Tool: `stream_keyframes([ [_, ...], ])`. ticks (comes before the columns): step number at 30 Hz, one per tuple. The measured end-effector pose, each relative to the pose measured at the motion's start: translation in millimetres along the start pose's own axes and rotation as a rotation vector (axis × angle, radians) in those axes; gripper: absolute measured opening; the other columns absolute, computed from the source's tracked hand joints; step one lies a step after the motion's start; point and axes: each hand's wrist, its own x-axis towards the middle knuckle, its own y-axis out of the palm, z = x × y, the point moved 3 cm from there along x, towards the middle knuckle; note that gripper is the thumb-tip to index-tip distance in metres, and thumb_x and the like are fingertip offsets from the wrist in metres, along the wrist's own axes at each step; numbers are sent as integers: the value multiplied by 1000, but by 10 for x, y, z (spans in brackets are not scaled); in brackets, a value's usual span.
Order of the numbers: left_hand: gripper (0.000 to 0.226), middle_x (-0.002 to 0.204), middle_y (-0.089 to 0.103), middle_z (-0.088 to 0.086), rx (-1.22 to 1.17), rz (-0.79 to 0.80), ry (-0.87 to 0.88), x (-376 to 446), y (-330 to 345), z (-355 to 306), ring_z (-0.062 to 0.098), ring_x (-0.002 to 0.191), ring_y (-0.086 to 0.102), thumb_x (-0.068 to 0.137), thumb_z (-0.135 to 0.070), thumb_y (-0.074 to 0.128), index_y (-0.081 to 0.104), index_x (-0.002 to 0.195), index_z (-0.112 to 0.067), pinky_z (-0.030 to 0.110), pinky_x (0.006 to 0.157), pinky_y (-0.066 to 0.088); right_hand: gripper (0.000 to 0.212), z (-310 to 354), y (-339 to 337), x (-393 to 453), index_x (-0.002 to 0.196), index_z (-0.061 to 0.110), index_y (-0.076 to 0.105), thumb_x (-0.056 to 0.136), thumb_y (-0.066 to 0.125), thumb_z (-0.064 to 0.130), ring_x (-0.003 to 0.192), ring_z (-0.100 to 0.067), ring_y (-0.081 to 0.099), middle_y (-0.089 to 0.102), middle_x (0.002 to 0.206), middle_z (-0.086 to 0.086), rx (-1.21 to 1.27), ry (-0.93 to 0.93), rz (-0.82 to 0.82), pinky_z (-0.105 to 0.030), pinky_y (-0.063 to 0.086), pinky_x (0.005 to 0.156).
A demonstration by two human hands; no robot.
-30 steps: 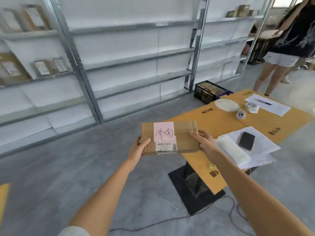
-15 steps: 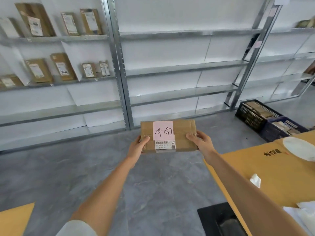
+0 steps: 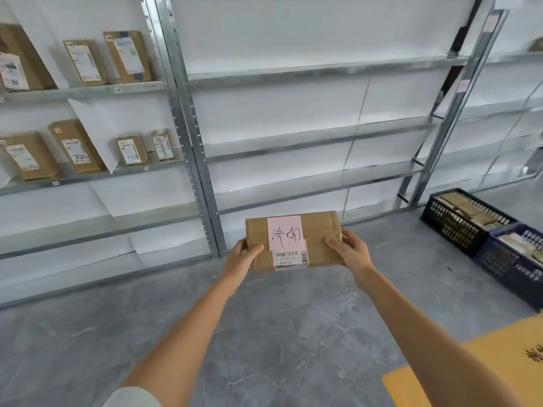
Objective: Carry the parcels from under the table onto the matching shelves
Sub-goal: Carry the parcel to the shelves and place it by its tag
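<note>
I hold a flat brown cardboard parcel [image 3: 320, 230] level in front of me at chest height. A pink note with handwritten characters and a white barcode label sit on its top. My left hand [image 3: 242, 261] grips its left end and my right hand [image 3: 351, 254] grips its right end. Straight ahead stands a metal shelf unit [image 3: 320, 136] whose boards show only white paper. The shelf unit on the left [image 3: 88, 89] carries several brown parcels standing upright on two levels.
Two dark plastic crates [image 3: 458, 227] with parcels inside stand on the grey floor at the right, by the shelf upright. The corner of a yellow-brown table [image 3: 499, 362] shows at the bottom right. Open floor lies between me and the shelves.
The view has swung left, away from the table and toward the shelves, and I am closer to them. The parcel stays in both hands, held the same way.
</note>
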Motion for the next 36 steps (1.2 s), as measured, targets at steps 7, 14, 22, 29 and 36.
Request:
stream_keyframes([
  [7,38,120,63,4,73,75,-14,1290,498,-553,23,112,59,89,-34,58,52,124,-20,32,86,46,53,264,-179,1360,124,26,59,74,77,31,112,-22,61,63,124,-6,31,3,-25,-49,49,99],
  [14,32,120,65,9,77,192,6,2519,1171,-1038,26,106,62,91,-33,56,54,120,-19,41,90,52,44,577,-578,2429,122,24,58,81,72,25,108,-23,61,64,119,-6,13,-22,-93,-43,51,95],
  [22,19,97,70,6,60,339,43,3925,2523,-1625,19,82,66,94,-28,53,58,109,-18,28,62,51,33,917,-1483,3629,116,31,59,84,68,25,98,-9,63,65,116,2,-50,-62,-261,-24,50,79],
  [29,29,102,68,11,117,463,106,5034,3825,-2224,25,89,63,91,-32,57,58,113,-12,25,73,49,74,1196,-2425,4635,121,25,60,55,82,50,99,-16,67,71,111,-2,-32,-29,-406,-27,52,80],
  [36,62,111,72,1,225,540,61,5805,5118,-2625,21,104,64,69,-62,55,62,117,-23,35,105,44,94,1323,-3418,5492,109,40,62,23,79,73,99,-12,69,75,101,5,9,-75,-500,-36,51,97],
])
